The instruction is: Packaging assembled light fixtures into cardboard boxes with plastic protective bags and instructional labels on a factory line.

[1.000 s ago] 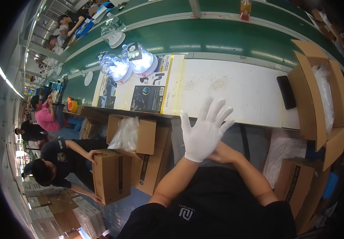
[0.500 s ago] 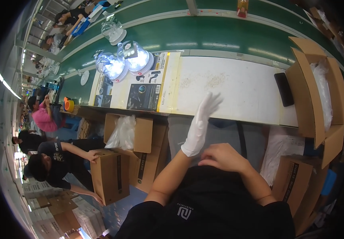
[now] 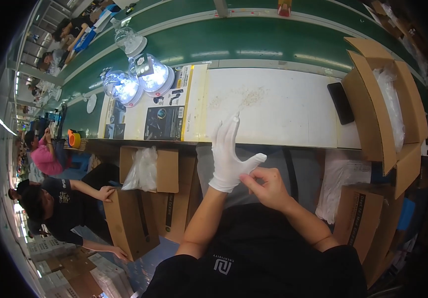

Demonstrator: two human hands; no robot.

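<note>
My left hand (image 3: 230, 158) wears a white glove (image 3: 224, 180), its cuff ending at the wrist. The fingers stretch up toward the workbench edge, and the thumb is spread out to the right. My bare right hand (image 3: 269, 188) is beside it, thumb and forefinger pinched on the glove below the left thumb. Both hands are in front of my black shirt, at the near edge of the bench (image 3: 283, 114). Beyond them, toward the left, two lit clear domes, a nearer lamp (image 3: 123, 88) and a second lamp (image 3: 155, 77), stand on round white bases.
An unlit clear dome (image 3: 130, 42) stands farther back. At the right are a black phone (image 3: 340, 103) and an open carton (image 3: 372, 99) with plastic inside. Left, a co-worker (image 3: 57, 203) holds a closed carton (image 3: 129, 223). More cartons (image 3: 362, 213) stand below the bench.
My left hand has turned, its thumb now spread to the right. The right hand's fingers have come up to pinch the glove. The bench view has shifted slightly left.
</note>
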